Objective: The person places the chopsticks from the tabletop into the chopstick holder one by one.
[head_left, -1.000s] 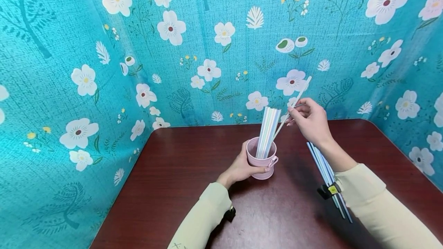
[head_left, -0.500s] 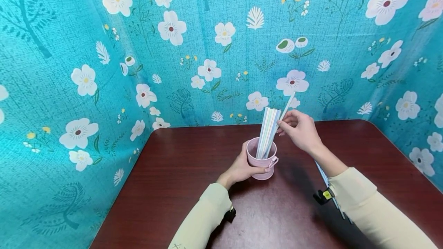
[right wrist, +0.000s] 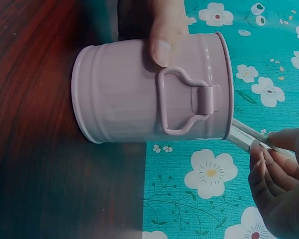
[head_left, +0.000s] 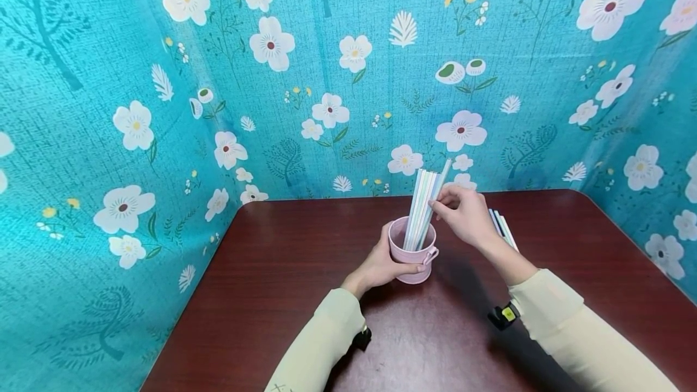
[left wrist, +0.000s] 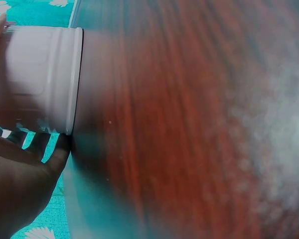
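A small pink metal bucket [head_left: 407, 257] with a looped side handle [right wrist: 162, 99] stands upright on the table. My left hand [head_left: 383, 264] grips its wall from the left, the thumb across the front. Several pale striped straws [head_left: 416, 207] lean together inside it, tops well above the rim. Above the bucket's right side, my right hand [head_left: 463, 213] pinches one light straw [head_left: 447, 169] between thumb and fingers. That straw slants down beside the bundle, its lower end hidden in the bucket. In the left wrist view the left fingers [left wrist: 55, 154] curl around the bucket's far side.
More straws, blue and white [head_left: 503, 228], lie on the dark red wooden table [head_left: 294, 259], partly hidden under the right forearm. A teal flowered cloth [head_left: 348, 114] hangs behind the table and along both sides.
My right hand has moved left and slightly down, bringing the pinched straw lower and against the bundle in the bucket. The left hand and the bucket stay where they were.
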Demonstrator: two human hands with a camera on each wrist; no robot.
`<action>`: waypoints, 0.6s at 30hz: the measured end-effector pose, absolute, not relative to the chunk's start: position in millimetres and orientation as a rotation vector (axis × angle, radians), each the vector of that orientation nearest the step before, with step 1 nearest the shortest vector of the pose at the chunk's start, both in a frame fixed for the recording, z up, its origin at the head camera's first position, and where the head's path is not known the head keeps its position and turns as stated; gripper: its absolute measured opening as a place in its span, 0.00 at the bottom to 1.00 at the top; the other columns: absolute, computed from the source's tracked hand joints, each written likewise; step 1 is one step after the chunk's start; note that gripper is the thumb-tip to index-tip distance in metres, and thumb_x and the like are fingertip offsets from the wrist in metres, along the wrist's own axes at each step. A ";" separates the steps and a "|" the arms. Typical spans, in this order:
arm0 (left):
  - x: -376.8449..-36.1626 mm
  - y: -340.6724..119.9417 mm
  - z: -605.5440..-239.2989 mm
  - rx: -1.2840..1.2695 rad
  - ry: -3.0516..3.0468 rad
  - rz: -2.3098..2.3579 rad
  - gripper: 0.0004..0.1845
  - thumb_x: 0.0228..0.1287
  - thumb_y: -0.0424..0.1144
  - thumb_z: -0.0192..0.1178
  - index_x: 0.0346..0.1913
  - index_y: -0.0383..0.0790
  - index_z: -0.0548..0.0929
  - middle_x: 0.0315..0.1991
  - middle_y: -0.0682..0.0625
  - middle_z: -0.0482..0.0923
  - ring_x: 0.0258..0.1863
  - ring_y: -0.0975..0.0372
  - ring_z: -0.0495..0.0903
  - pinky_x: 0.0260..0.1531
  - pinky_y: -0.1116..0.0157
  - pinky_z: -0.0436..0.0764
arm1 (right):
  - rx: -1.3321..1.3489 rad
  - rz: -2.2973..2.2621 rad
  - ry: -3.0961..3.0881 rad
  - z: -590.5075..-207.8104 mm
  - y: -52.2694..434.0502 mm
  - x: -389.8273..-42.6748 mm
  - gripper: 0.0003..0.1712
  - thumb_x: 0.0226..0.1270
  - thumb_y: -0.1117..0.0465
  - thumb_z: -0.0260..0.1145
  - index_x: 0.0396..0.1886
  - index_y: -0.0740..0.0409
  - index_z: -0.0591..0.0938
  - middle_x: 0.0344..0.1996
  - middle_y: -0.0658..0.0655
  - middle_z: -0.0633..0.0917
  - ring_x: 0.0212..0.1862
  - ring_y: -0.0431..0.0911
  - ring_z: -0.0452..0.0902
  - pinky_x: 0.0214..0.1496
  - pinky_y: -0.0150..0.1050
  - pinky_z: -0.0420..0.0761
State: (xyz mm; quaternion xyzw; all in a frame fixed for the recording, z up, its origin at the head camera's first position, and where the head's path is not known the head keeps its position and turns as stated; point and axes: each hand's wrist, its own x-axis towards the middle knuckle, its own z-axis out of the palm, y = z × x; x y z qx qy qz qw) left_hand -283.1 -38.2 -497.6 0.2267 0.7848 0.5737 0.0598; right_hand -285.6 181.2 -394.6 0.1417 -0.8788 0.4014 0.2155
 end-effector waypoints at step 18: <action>-282.7 -37.1 -497.8 0.679 2.376 1.744 0.59 0.46 0.42 0.84 0.76 0.65 0.54 0.67 0.58 0.71 0.63 0.65 0.72 0.67 0.60 0.68 | 0.358 0.979 -2.505 -407.6 177.6 -285.8 0.06 0.65 0.63 0.72 0.31 0.59 0.84 0.23 0.54 0.85 0.28 0.45 0.78 0.30 0.40 0.75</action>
